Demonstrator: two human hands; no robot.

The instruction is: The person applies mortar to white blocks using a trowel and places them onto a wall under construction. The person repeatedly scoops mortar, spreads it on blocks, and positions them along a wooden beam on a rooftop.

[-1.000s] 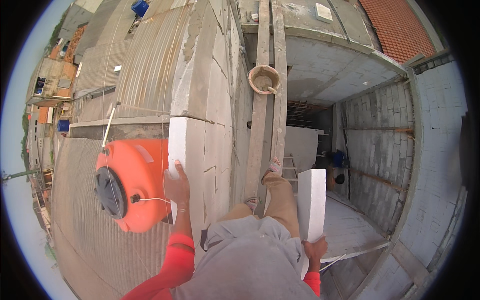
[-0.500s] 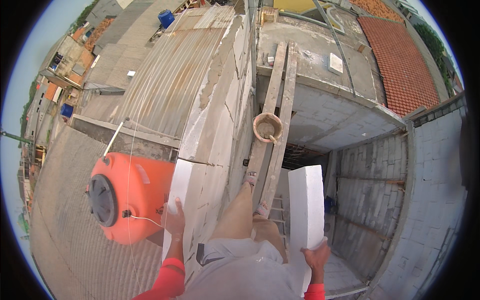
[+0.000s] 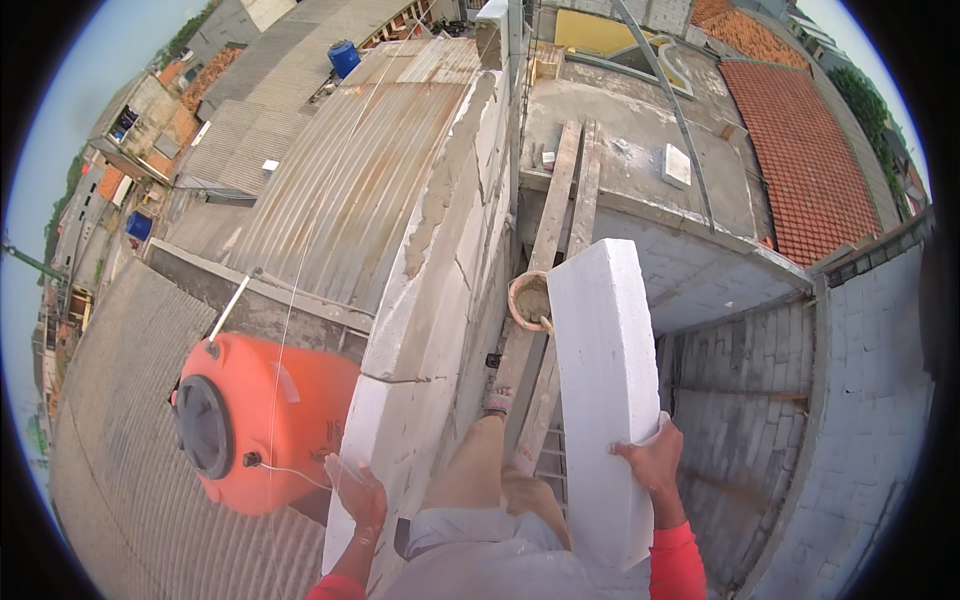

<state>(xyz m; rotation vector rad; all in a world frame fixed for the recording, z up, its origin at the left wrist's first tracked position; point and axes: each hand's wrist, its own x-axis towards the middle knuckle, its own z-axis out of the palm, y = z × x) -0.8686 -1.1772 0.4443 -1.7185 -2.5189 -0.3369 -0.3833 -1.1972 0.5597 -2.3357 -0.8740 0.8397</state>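
A long white lightweight concrete block (image 3: 600,390) is held upright, leaning a little, at my right side. My right hand (image 3: 655,460) grips its right edge, thumb across the near face. On the other side, my left hand (image 3: 358,492) is open beside the white block wall (image 3: 385,400), fingers spread and holding nothing; whether it touches the wall I cannot tell. Grey mortar (image 3: 440,190) covers part of the wall's top farther along. Partly behind the held block, a bucket of mortar (image 3: 530,300) rests on the planks with a tool handle sticking out.
I stand high up on narrow wooden planks (image 3: 553,215), with a deep drop to the right beside a grey block wall (image 3: 860,380). Left of the wall are an orange water tank (image 3: 290,400) and corrugated roofs (image 3: 350,180). A thin string (image 3: 300,260) runs along the left.
The block has been raised and brought left, nearer the bucket, in my right hand. My left hand has moved down along the wall, its fingers now spread. The view has shifted slightly.
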